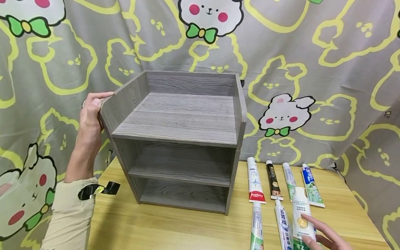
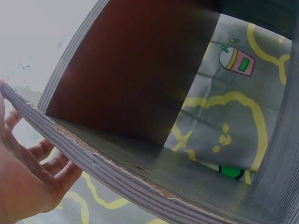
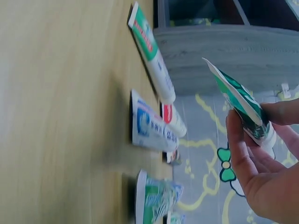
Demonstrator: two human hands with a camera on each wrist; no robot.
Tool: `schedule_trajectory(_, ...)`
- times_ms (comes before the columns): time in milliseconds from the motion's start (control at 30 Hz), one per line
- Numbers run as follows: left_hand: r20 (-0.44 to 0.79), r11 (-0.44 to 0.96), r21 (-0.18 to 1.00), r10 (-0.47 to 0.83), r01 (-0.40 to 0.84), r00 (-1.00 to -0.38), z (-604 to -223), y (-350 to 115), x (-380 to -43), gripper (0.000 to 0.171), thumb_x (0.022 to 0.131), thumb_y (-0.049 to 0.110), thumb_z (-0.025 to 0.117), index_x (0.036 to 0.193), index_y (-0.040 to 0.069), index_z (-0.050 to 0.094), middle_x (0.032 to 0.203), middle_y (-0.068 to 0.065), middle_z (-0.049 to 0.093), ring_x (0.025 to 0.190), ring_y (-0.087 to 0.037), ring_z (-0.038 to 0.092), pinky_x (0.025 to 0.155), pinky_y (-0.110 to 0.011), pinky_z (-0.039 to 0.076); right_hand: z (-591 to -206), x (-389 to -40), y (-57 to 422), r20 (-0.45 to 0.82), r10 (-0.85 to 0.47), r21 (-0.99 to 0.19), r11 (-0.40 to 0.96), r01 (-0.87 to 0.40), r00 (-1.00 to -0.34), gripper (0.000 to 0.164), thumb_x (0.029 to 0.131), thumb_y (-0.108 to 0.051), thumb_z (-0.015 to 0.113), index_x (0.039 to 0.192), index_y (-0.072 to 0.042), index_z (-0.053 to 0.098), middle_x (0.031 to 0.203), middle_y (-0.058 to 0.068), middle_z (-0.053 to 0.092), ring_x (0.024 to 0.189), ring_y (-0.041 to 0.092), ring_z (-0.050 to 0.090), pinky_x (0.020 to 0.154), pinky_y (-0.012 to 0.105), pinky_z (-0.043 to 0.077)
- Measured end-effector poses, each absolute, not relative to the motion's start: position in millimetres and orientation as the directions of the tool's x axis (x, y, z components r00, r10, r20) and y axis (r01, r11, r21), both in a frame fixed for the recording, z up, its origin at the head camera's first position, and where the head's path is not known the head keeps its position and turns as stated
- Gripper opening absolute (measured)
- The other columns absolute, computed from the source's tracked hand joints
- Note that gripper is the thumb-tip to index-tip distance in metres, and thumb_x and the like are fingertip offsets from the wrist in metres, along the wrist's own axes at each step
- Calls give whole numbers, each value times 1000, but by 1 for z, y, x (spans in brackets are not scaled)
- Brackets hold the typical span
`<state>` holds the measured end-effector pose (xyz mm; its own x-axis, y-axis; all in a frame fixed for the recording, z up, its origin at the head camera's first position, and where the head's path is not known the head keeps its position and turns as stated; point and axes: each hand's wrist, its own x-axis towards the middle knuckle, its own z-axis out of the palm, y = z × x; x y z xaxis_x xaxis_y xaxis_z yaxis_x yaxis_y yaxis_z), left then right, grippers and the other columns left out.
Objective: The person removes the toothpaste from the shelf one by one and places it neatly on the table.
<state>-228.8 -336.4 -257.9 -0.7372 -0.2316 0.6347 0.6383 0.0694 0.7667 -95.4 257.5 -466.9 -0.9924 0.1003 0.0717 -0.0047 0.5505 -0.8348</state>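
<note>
A grey wood-grain shelf unit [image 1: 186,118] with an open top and two compartments below stands on the table. My left hand [image 1: 91,119] grips the upper edge of its left side panel, fingers on the outer face in the left wrist view. In my right hand [image 1: 334,245], thumb and fingers pinch a white and green toothpaste tube [image 1: 302,211], its cap end pointing away from me. The right wrist view shows this tube [image 3: 240,102] held up off the table. Just left of it lies a white and blue toothpaste tube [image 1: 283,231].
Right of the shelf, more toothpaste tubes lie on the wooden table [image 1: 167,232]: a red-ended Colgate tube [image 1: 255,180], a black tube [image 1: 273,180], a blue and green tube [image 1: 313,185] and others. A patterned curtain [image 1: 203,53] hangs behind.
</note>
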Motion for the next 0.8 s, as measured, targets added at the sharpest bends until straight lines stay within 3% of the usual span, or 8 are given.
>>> schedule_trajectory(167, 635, 69, 766, -237, 639, -735, -258, -337, -228, 40, 101, 29, 45, 129, 9, 65, 105, -16, 58, 82, -25, 54, 67, -31, 44, -467, -97, 270, 233, 52, -801, 576, -161, -971, 47, 94, -10, 75, 138, -3, 61, 127, -32, 58, 103, -13, 58, 74, 15, 53)
schedule_trajectory(267, 636, 68, 765, -237, 641, -734, -257, -337, -229, 40, 101, 28, 45, 129, 8, 65, 105, -16, 57, 82, -25, 54, 67, -31, 43, -468, -99, 281, 269, 55, -788, 587, -187, -961, 46, 95, -8, 74, 138, -3, 61, 128, -31, 58, 107, -18, 52, 74, 11, 51)
schedule_trajectory(467, 628, 72, 772, -248, 632, -738, -256, -337, -229, 40, 100, 29, 44, 128, 9, 66, 109, -15, 56, 83, -25, 53, 67, -31, 44, -475, -108, 310, 173, 106, -768, 637, -67, -979, 48, 100, -26, 69, 142, -5, 58, 124, -38, 50, 101, -25, 42, 70, 12, 51)
schedule_trajectory(800, 638, 47, 761, -234, 647, -733, -258, -337, -231, 39, 100, 28, 45, 127, 8, 66, 104, -16, 59, 81, -24, 54, 67, -31, 44, -493, -117, 349, 43, 97, -760, 650, 30, -994, 53, 102, -32, 66, 141, 1, 55, 112, -43, 44, 92, -24, 45, 69, 19, 56)
